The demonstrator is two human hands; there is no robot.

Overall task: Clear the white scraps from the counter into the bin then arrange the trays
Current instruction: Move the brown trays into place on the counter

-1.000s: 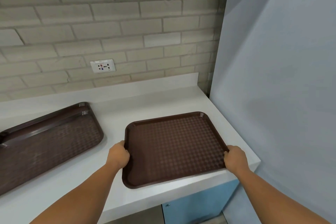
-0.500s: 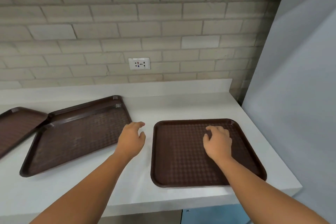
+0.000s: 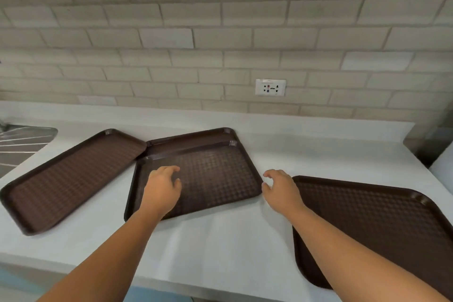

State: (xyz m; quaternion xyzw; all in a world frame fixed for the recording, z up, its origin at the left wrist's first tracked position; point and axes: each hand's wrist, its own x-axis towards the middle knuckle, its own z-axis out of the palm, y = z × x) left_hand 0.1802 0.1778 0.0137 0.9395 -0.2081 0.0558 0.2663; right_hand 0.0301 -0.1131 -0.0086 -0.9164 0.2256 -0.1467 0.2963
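Both hands have let go of the right tray [image 3: 382,223], now lying at the counter's [image 3: 232,240] right end. They reach for the middle stack [image 3: 215,174], the left hand [image 3: 163,187] empty and loosely spread over it, the right hand [image 3: 280,189] empty and half-curled at its right edge. No white scraps show, so I'd say it's stacking now; a third tray [image 3: 71,176] waits left.

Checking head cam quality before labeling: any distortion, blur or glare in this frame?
Head view: wide-angle bowing bends the brick courses and counter edge; left hand and right hand look slightly soft, edges smeared; lighting even and diffuse, faint shadows, no hard glare on the middle tray.
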